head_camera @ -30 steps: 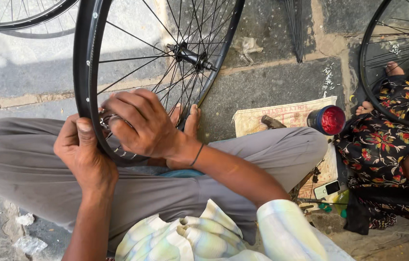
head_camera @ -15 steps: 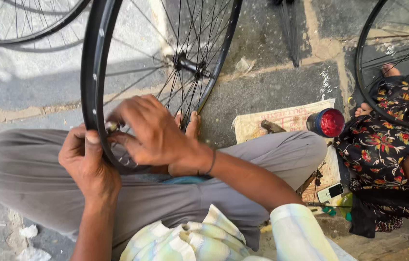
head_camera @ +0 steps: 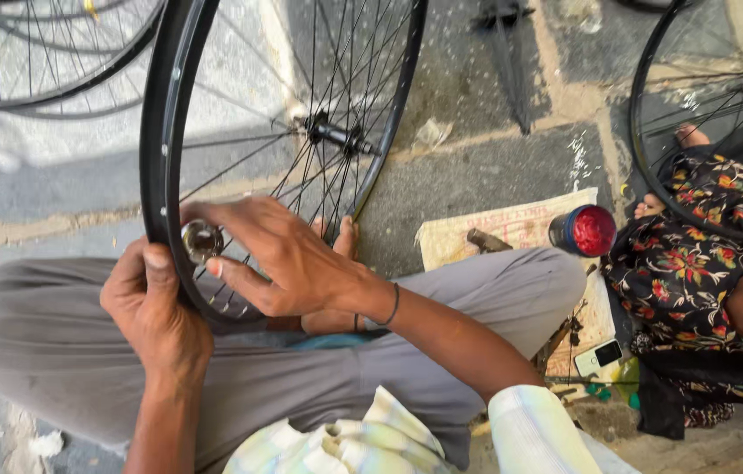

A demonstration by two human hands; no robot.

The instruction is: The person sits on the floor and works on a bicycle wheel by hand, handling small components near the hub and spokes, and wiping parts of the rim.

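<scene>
Both hands have slid up the bicycle wheel rim (head_camera: 157,132): left hand (head_camera: 154,303) clenches it, right hand (head_camera: 279,254) pinches a small round metal tool (head_camera: 201,240) against it, mid spoke adjustment.

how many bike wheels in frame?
3. One black wheel gripped by the left hand and right hand; one top left; one at right. More may lie outside view.

Street-side bike repair spot, outdoors.
Stone paving (head_camera: 494,175) w/ spoked wheels at 10 (head_camera: 29,53), 12 (head_camera: 301,132) & 2 o'clock (head_camera: 696,105); tools on cardboard (head_camera: 512,230), 3 o'clock.
</scene>
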